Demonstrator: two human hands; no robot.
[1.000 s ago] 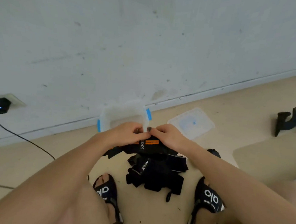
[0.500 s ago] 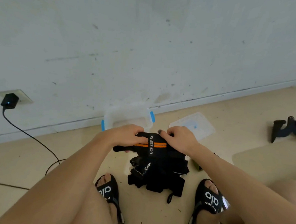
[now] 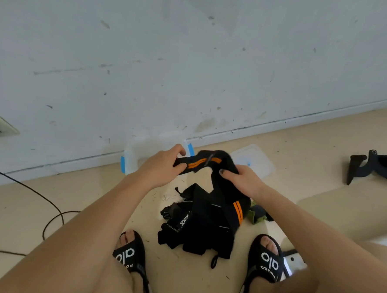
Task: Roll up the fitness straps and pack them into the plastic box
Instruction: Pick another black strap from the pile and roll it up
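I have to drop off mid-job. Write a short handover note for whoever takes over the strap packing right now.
Left hand: pinches one end of the black strap with orange stripes.
Right hand: grips the same strap further along; the rest trails down to the pile of black straps on the floor between the feet.
Clear plastic box with blue clips: by the wall behind the hands; contents not visible. Its clear lid lies beside it.
Done: no rolled strap in view.
Left: roll each strap, pack, close.
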